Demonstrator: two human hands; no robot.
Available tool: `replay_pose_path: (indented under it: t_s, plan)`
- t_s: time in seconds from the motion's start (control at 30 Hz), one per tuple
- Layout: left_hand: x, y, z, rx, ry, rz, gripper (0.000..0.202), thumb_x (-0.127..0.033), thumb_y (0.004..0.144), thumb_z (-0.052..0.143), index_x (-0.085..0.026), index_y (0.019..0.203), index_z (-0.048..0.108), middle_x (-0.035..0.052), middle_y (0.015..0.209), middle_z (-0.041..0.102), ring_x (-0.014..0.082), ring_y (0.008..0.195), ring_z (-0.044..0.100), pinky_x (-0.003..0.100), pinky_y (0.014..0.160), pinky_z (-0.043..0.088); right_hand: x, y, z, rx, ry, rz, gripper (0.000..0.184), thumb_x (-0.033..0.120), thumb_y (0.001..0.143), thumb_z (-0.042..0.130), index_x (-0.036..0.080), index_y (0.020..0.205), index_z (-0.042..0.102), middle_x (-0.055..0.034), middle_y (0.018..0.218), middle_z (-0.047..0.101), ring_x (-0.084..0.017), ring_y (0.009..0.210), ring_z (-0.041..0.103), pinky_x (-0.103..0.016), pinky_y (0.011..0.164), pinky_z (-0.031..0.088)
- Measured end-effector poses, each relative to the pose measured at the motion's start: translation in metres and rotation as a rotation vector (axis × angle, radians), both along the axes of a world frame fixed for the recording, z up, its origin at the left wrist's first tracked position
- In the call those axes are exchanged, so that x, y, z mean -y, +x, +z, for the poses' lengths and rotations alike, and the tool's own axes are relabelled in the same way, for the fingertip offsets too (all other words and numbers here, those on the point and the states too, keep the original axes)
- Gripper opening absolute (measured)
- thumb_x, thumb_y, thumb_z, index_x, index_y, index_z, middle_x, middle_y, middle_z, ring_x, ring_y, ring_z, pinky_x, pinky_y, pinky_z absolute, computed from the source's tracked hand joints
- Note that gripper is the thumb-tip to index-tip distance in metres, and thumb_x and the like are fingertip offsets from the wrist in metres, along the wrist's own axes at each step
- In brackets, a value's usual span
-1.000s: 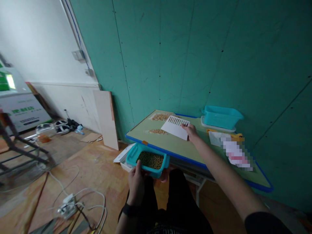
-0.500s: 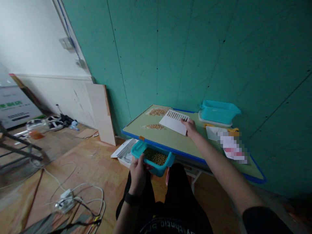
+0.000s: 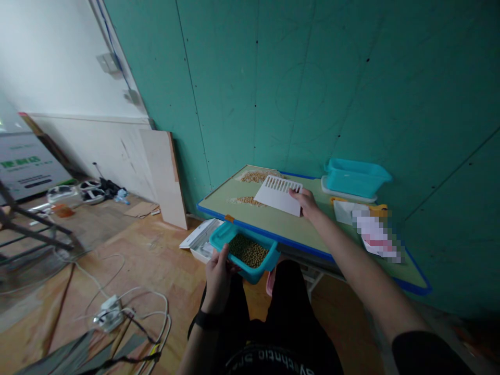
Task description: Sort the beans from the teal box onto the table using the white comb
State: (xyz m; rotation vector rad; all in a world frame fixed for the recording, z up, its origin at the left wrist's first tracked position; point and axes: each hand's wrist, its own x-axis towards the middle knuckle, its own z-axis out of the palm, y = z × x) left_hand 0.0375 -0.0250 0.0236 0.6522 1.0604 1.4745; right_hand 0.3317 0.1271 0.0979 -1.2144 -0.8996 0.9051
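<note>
My left hand (image 3: 219,276) is closed on the near-left rim of a teal plastic container (image 3: 253,275), just below the table's front edge. Inside it lie dark green beans (image 3: 239,247) on the left and yellowish beans (image 3: 258,257) on the right. Over the table, my right hand (image 3: 304,201) grips a white slotted scraper (image 3: 277,199) by its right side, slots towards the wall. Left of the scraper are two piles on the tabletop: a far pile of tan beans (image 3: 253,176) and a nearer, smaller pile of beans (image 3: 248,200), both with paler bits around them.
The table (image 3: 289,232) has a blue edge and stands against a green wall. On its right are a second teal container (image 3: 356,177) on a white lid, a white-and-yellow item (image 3: 347,211) and a blurred packet (image 3: 377,234). An open white box (image 3: 200,245) sits below; cables (image 3: 156,312) lie on the floor.
The view has shifted slightly. Both hands keep their hold on the container and the scraper, and the bean piles look much the same.
</note>
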Motion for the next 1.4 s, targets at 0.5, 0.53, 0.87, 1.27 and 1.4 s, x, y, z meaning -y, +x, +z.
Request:
replay_pose_path:
  t_s: [0.5, 0.53, 0.87, 1.27, 1.4]
  plan:
    - [-0.002, -0.003, -0.006, 0.009, 0.013, -0.058, 0.052, -0.058, 0.068, 0.086, -0.021, 0.053, 0.052, -0.0044, 0.046, 0.050, 0.0098, 0.041, 0.044, 0.023, 0.042, 0.038, -0.002, -0.005, -0.006, 0.052, 0.023, 0.095, 0.054, 0.053, 0.046, 0.087, 0.020, 0.083, 0.065, -0.0027, 0.072, 0.071, -0.022, 0.065, 0.065, -0.032, 0.059, 0.048]
    - [-0.003, -0.003, -0.008, 0.015, 0.015, -0.058, 0.053, -0.058, 0.068, 0.086, -0.021, 0.052, 0.052, -0.0043, 0.045, 0.050, 0.0095, 0.041, 0.044, 0.022, 0.042, 0.037, -0.002, -0.005, -0.006, 0.051, 0.034, 0.103, 0.055, 0.054, 0.045, 0.087, 0.020, 0.083, 0.065, -0.0029, 0.073, 0.072, -0.022, 0.067, 0.065, -0.032, 0.060, 0.049]
    - [-0.003, -0.003, -0.009, 0.012, 0.021, -0.056, 0.052, -0.059, 0.067, 0.086, -0.020, 0.054, 0.054, -0.0043, 0.046, 0.052, 0.0090, 0.039, 0.046, 0.022, 0.041, 0.036, 0.000, -0.012, -0.006, 0.065, 0.044, 0.161, 0.059, 0.056, 0.044, 0.091, 0.020, 0.086, 0.068, -0.0045, 0.080, 0.075, -0.024, 0.072, 0.067, -0.033, 0.063, 0.050]
    - [-0.002, -0.004, -0.010, 0.047, 0.009, -0.076, 0.051, -0.058, 0.066, 0.088, -0.019, 0.060, 0.055, -0.0054, 0.049, 0.052, 0.0086, 0.042, 0.047, 0.020, 0.041, 0.035, 0.004, -0.014, -0.004, 0.082, 0.051, 0.215, 0.060, 0.056, 0.046, 0.092, 0.019, 0.086, 0.068, -0.0057, 0.082, 0.075, -0.025, 0.076, 0.068, -0.035, 0.066, 0.051]
    - [-0.003, -0.005, -0.010, 0.027, 0.009, -0.061, 0.055, -0.060, 0.064, 0.088, -0.019, 0.056, 0.052, -0.0060, 0.047, 0.049, 0.0081, 0.041, 0.045, 0.020, 0.041, 0.035, 0.006, -0.016, -0.003, 0.059, 0.042, 0.260, 0.061, 0.056, 0.046, 0.092, 0.020, 0.087, 0.068, -0.0049, 0.082, 0.075, -0.026, 0.078, 0.069, -0.035, 0.068, 0.052]
